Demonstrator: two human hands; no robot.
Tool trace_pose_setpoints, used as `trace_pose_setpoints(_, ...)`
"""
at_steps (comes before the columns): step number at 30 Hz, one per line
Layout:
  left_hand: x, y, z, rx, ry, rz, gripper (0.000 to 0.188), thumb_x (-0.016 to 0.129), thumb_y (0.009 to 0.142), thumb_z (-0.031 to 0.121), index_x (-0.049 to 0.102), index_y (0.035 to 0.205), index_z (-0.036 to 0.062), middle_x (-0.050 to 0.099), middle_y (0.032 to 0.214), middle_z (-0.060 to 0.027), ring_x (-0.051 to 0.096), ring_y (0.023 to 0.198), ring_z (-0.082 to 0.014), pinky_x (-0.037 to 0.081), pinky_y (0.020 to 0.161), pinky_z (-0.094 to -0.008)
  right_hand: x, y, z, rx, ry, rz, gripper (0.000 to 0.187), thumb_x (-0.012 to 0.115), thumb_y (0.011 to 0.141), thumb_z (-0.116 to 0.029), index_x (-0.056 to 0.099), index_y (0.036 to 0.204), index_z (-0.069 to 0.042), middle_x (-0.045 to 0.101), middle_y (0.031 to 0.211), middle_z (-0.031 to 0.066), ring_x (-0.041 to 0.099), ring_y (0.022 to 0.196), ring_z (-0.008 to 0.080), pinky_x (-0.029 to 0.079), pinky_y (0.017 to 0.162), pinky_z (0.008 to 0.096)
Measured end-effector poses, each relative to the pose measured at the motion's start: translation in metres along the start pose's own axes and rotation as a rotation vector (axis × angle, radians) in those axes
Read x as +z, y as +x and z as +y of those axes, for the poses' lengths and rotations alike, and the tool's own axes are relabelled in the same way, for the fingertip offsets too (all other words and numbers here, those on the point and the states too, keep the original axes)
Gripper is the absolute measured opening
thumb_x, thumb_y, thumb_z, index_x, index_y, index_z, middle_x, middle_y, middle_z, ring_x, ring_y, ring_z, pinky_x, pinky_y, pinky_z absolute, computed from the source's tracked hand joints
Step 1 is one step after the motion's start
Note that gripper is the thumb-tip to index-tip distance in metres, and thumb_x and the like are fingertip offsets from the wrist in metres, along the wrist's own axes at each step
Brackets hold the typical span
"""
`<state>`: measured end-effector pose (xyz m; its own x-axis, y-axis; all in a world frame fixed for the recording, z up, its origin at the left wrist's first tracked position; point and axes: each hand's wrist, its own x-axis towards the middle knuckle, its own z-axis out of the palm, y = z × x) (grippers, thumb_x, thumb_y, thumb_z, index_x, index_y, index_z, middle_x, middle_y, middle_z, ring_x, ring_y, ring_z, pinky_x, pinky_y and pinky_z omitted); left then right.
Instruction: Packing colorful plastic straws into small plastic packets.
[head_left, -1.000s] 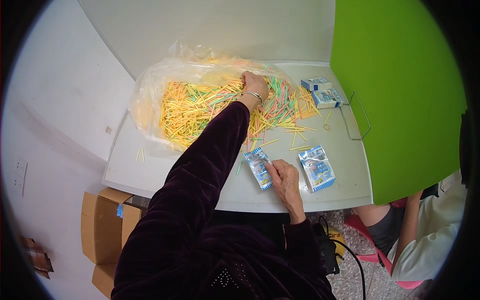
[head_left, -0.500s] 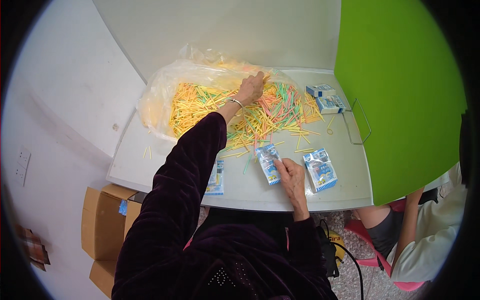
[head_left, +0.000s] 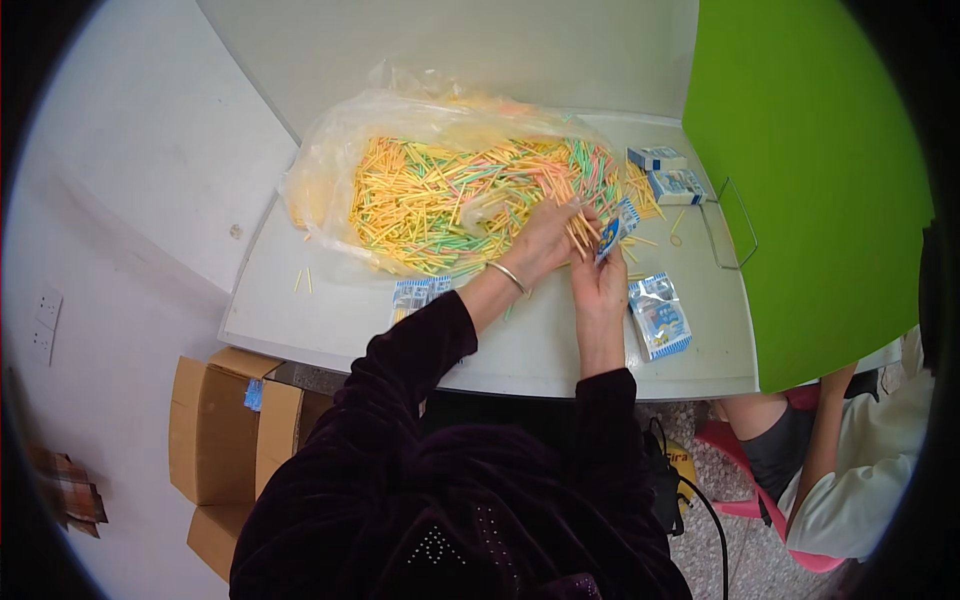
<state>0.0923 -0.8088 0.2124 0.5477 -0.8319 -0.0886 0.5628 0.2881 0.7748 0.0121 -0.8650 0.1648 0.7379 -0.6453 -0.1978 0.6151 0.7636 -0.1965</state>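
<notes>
My left hand (head_left: 543,240) is closed on a small bundle of thin orange-pink sticks (head_left: 579,234). Pressed close beside it, my right hand (head_left: 601,285) grips a small blue-and-white plastic packet (head_left: 619,229). The bundle's ends lie right against the packet; whether any are inside it I cannot tell. Beyond both hands spreads a large heap of thin yellow, orange, green and pink sticks (head_left: 430,200), in an opened clear plastic bag (head_left: 325,200).
Another packet (head_left: 661,316) lies right of my hands, and more packets (head_left: 418,292) lie left, partly behind my sleeve. Small boxes (head_left: 677,187) and a wire stand (head_left: 745,225) are at the right by a green panel (head_left: 800,200). A cardboard box (head_left: 215,430) stands lower left; a person (head_left: 860,460) sits right.
My left hand has come back from the heap toward me with a bundle of sticks. My right hand has lifted its packet up and rightward to meet it.
</notes>
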Motion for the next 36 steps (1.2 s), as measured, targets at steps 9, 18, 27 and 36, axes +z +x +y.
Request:
trace_pose_setpoints(9, 0.006, -0.017, -0.038, 0.287, 0.078, 0.110, 0.019, 0.060, 0.085, 0.009, 0.049, 0.099, 0.0031, 0.057, 0.087, -0.0069, 0.058, 0.078, -0.0147, 0.051, 0.072, -0.0278, 0.001, 0.003, 0.013, -0.107, 0.006, 0.038, 0.028, 0.039, 0.096, -0.020, 0.054, 0.102, 0.002, 0.058, 0.102, 0.0118, 0.056, 0.094, 0.0213, 0.045, 0.089, 0.0332)
trace_pose_setpoints(18, 0.016, -0.017, -0.019, 0.175, -0.032, 0.221, 0.021, 0.041, 0.096, 0.023, 0.050, 0.091, 0.0045, 0.057, 0.081, -0.0064, 0.059, 0.071, -0.0154, 0.050, 0.065, -0.0266, 0.009, -0.012, 0.003, -0.242, -0.256, -0.107, 0.023, 0.053, 0.091, -0.014, 0.055, 0.108, 0.001, 0.060, 0.104, 0.0078, 0.057, 0.094, 0.0147, 0.045, 0.084, 0.0271)
trace_pose_setpoints(27, 0.020, -0.023, 0.047, 0.348, 0.081, 0.047, 0.033, 0.037, 0.096, 0.033, 0.050, 0.091, 0.0026, 0.059, 0.087, -0.0097, 0.063, 0.084, -0.0209, 0.051, 0.070, -0.0303, -0.005, -0.043, -0.040, -0.038, -0.883, -0.236, 0.015, 0.060, 0.086, -0.017, 0.063, 0.089, -0.002, 0.062, 0.076, 0.0007, 0.054, 0.065, 0.0059, 0.042, 0.061, 0.0200)
trace_pose_setpoints(36, 0.032, -0.040, 0.043, 0.385, 0.260, -0.154, 0.032, 0.035, 0.097, 0.034, 0.050, 0.090, 0.0061, 0.060, 0.088, -0.0086, 0.062, 0.089, -0.0228, 0.050, 0.078, -0.0320, 0.000, -0.055, -0.053, 0.082, -1.042, -0.383, 0.023, 0.058, 0.088, -0.023, 0.063, 0.084, 0.000, 0.058, 0.070, 0.0011, 0.050, 0.060, 0.0060, 0.039, 0.057, 0.0192)
